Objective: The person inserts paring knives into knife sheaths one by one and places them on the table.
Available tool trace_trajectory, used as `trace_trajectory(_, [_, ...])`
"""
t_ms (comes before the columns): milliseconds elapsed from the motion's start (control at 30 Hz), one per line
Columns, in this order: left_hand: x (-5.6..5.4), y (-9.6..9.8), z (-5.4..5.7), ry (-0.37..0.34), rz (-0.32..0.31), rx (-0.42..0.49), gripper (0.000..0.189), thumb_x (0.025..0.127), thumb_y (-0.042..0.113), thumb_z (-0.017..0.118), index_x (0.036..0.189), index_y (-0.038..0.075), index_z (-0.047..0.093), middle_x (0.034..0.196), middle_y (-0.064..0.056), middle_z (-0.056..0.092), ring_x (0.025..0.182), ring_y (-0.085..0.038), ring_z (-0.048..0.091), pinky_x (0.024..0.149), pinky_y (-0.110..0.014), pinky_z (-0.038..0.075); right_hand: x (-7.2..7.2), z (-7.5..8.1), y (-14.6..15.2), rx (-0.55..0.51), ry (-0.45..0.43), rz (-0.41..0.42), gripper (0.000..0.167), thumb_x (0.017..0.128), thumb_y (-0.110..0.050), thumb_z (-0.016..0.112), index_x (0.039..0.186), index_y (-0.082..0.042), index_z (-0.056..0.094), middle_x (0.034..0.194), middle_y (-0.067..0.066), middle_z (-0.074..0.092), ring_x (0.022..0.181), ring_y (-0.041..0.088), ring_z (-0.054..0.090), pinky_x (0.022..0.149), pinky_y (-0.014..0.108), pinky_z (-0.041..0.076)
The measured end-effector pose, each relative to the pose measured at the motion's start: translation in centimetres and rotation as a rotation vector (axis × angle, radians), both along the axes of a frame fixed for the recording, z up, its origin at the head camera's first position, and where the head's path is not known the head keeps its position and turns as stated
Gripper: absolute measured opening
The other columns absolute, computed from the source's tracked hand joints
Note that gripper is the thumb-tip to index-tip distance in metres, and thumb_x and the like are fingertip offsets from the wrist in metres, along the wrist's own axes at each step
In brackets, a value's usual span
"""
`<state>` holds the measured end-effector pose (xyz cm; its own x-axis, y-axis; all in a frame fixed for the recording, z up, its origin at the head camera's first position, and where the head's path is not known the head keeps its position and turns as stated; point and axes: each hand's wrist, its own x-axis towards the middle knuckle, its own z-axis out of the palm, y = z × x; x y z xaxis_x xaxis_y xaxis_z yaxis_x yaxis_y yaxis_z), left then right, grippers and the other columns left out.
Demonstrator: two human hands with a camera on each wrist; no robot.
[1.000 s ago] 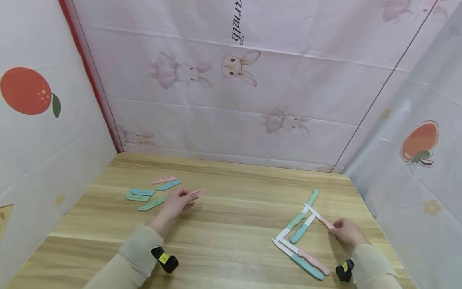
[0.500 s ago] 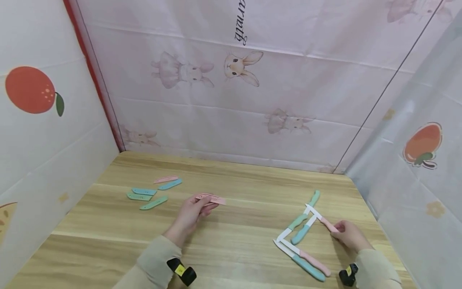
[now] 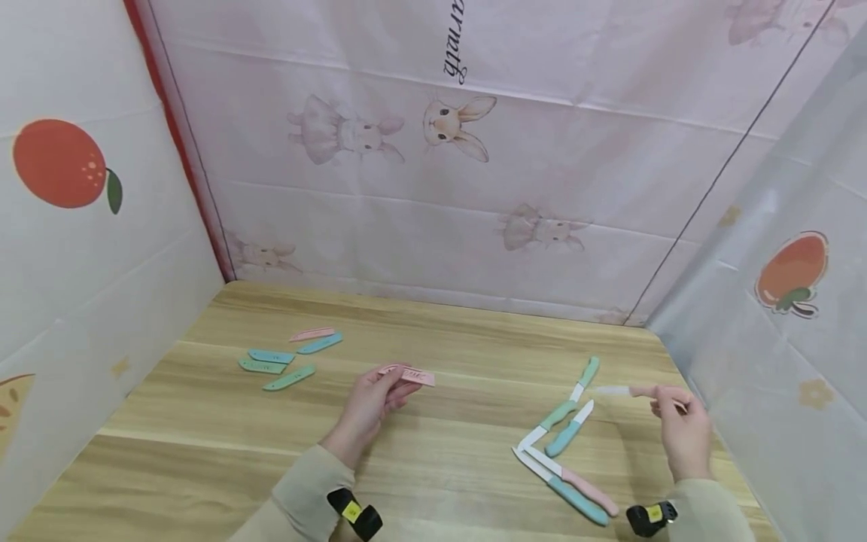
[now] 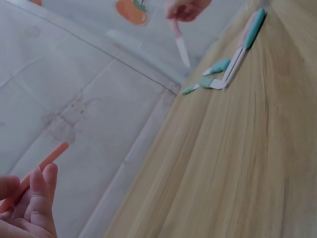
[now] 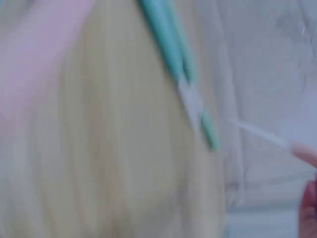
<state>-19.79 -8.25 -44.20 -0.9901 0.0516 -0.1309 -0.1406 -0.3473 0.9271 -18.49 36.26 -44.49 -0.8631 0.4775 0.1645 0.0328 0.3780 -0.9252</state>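
My left hand (image 3: 374,403) pinches a pink blade sheath (image 3: 415,375) between thumb and fingers, above the middle of the table. My right hand (image 3: 685,433) grips a pink-handled knife (image 3: 643,391) by its handle, its white blade pointing left. In the left wrist view that knife (image 4: 180,44) hangs raised above the tabletop, blade down. Below and left of the right hand lie the other knives: two with green handles (image 3: 558,414), a short blue-handled one (image 3: 567,430), and a pink-handled (image 3: 586,493) and a blue-handled one (image 3: 577,502) side by side.
Several loose sheaths lie at the table's left: a pink one (image 3: 312,334), a blue one (image 3: 320,344), another blue one (image 3: 271,356) overlapping a green one (image 3: 261,366), and a green one (image 3: 289,378). Printed cloth walls (image 3: 379,248) border the wooden table (image 3: 460,467).
My left hand has moved right, carrying the pink sheath away from the other sheaths. My right hand has lifted the pink-handled knife off the group and turned it.
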Motion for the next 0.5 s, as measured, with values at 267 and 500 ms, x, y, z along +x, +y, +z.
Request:
trace_trajectory(267, [0.5, 1.4, 0.0, -0.004, -0.003, 0.017, 0.034, 0.099, 0.011, 0.045, 0.123, -0.012, 0.049, 0.102, -0.018, 0.067, 0.081, -0.009, 0.067, 0.060, -0.014, 0.052, -0.1, 2.8, -7.3, -0.370, 0.385, 0.018, 0.013, 0.095, -0.014, 0.053, 0.091, -0.001, 0.053, 0.081, 0.003, 0.071, 0.069, 0.010, 0.066, 0.066, 0.018, 0.054])
trace_trajectory(500, [1.0, 2.2, 0.1, 0.004, -0.006, 0.039, 0.034, 0.099, 0.013, 0.046, 0.122, -0.011, 0.050, 0.106, -0.020, 0.065, 0.085, -0.011, 0.067, 0.062, -0.016, 0.053, -0.1, 2.7, -12.3, -0.443, 0.349, 0.086, 0.008, 0.097, -0.010, 0.050, 0.092, -0.004, 0.049, 0.083, 0.005, 0.070, 0.068, 0.010, 0.065, 0.067, 0.020, 0.055])
